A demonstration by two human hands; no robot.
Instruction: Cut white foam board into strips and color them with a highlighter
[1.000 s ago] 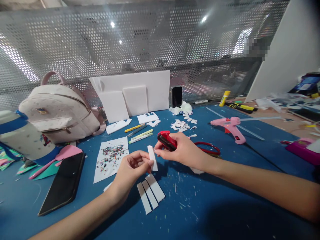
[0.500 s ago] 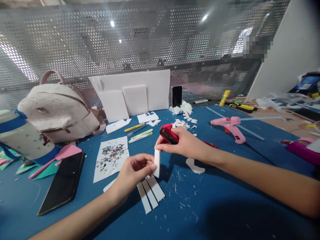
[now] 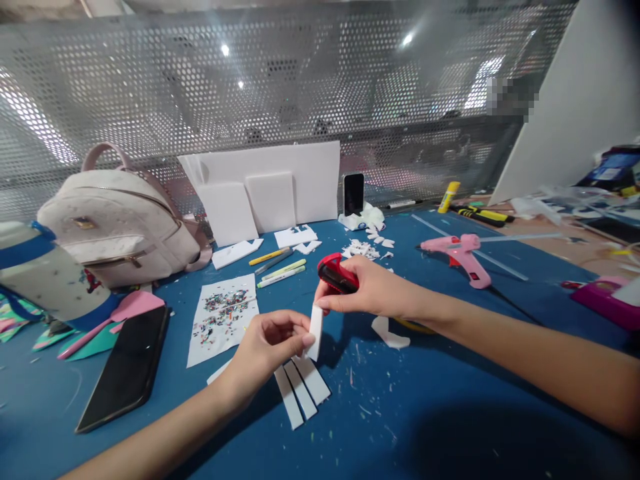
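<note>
My left hand pinches the lower part of a small white foam-board strip, held upright above the table. My right hand is closed round a red-and-black utility knife, its rounded end up; the blade does not show. Right fingertips are at the strip's top edge. Just below the held strip, several white strips lie side by side on the blue table. Another white piece is partly hidden under my left wrist.
A phone, a bottle and a backpack stand at left. Several pens and a sheet with coloured bits lie mid-table. A pink glue gun is at right; white boards lean at the back.
The strip has tilted slightly to the right and dropped a little. My right hand and the knife have shifted slightly; a red thing behind my right wrist no longer shows.
</note>
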